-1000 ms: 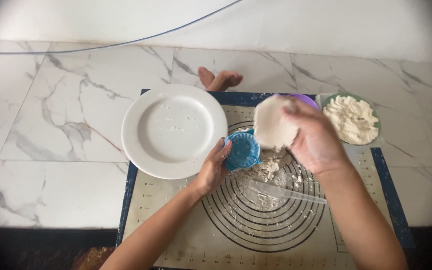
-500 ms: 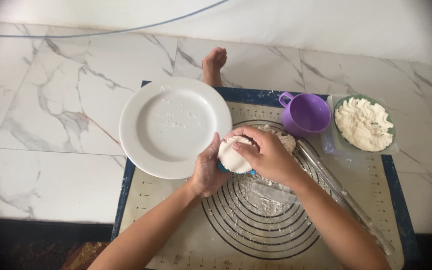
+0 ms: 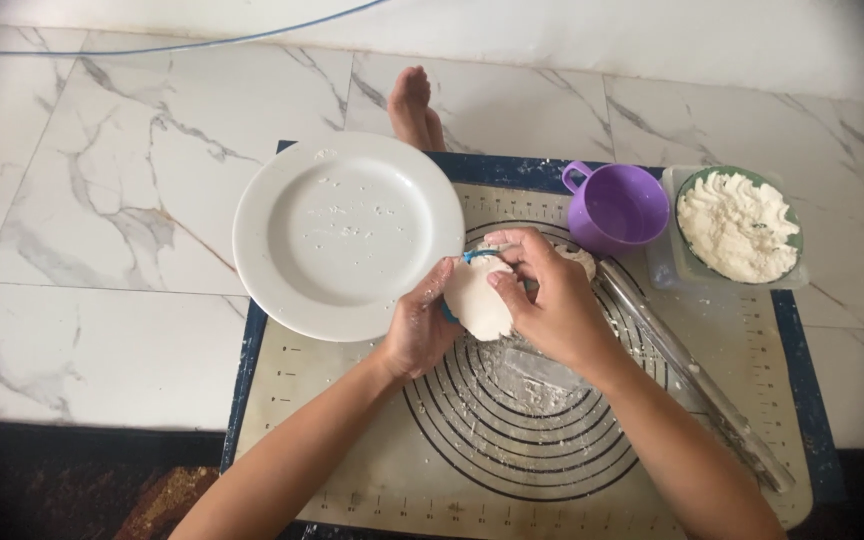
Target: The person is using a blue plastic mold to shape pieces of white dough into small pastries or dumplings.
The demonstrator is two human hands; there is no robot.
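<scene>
Dough disc [image 3: 479,298] sat pressed over the blue mould [image 3: 470,257] above the baking mat [image 3: 352,400], beside the white plate [image 3: 347,235]. A second earlier the right hand [image 3: 552,300] held it aloft; now its fingers curled down on it, while the left hand [image 3: 420,325] gripped the mould underneath.

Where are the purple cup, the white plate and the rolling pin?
purple cup [image 3: 620,207]: head view, on its inside.
white plate [image 3: 347,235]: head view, on its bare middle.
rolling pin [image 3: 687,370]: head view, on its clear shaft.
</scene>
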